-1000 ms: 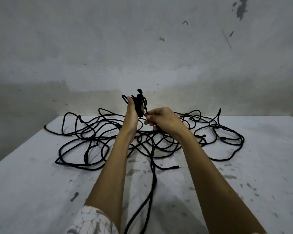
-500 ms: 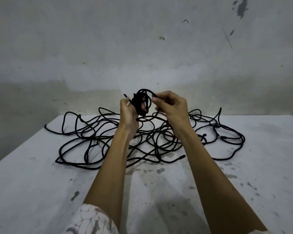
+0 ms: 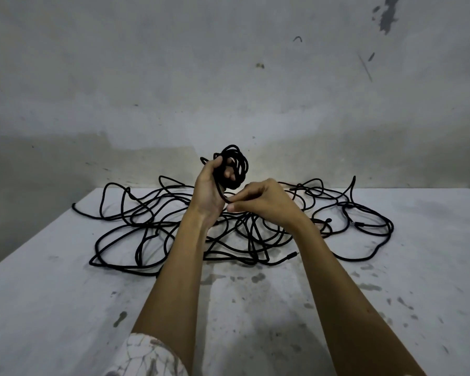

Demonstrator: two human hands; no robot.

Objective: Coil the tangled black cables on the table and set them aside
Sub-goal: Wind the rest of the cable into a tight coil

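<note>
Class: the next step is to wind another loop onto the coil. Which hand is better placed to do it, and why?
The right hand: it pinches the loose cable just below the coil, free to feed it. The left hand grips the coil.

White table (image 3: 65, 308) — surface scuffed, dark stains. Grey wall (image 3: 174, 77) behind — blotched, paint chipped upper right.

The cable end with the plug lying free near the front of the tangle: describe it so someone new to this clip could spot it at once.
On the pale table, a black cable tangle sprawls near the far edge. Follow its near edge to just left of the right forearm: a short straight plug tip points right. Unlike the loops around it, it is a loose end.
</note>
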